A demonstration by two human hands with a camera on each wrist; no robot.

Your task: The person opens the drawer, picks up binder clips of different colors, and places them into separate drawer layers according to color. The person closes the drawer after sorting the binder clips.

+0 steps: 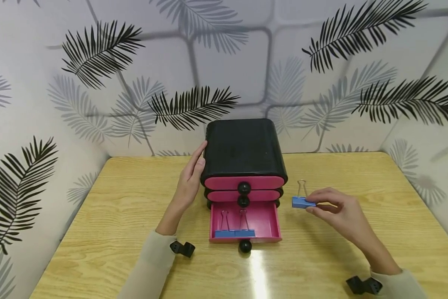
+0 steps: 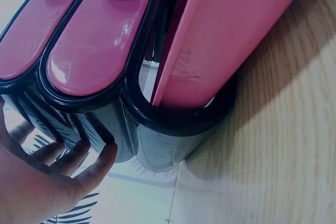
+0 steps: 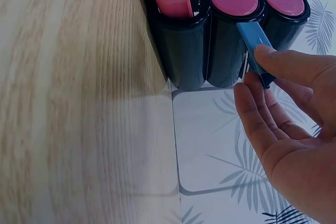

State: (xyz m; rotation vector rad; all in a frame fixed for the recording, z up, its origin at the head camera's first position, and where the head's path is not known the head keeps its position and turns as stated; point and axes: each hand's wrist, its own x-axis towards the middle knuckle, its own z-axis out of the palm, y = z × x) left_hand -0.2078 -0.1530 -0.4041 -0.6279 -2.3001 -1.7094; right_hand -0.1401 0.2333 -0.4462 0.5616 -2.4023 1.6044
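Observation:
A black cabinet [image 1: 242,145] with pink drawers stands on the table. Its bottom drawer [image 1: 267,222] is pulled out, and two blue binder clips [image 1: 234,233] lie side by side at the drawer's front, wire handles toward the back. Against the cabinet's left side rests my left hand [image 1: 188,178]; the left wrist view shows its fingertips [image 2: 107,153] touching the black wall. To the right of the drawer, above the table, my right hand [image 1: 338,207] pinches another blue binder clip [image 1: 300,202] between thumb and fingers, one wire handle sticking up.
Two closed drawers with round black knobs [image 1: 244,188] sit above the pulled-out one, whose own knob [image 1: 245,246] juts forward. The wooden table [image 1: 126,207] meets a leaf-patterned backdrop [image 1: 231,66] behind the cabinet and at the sides.

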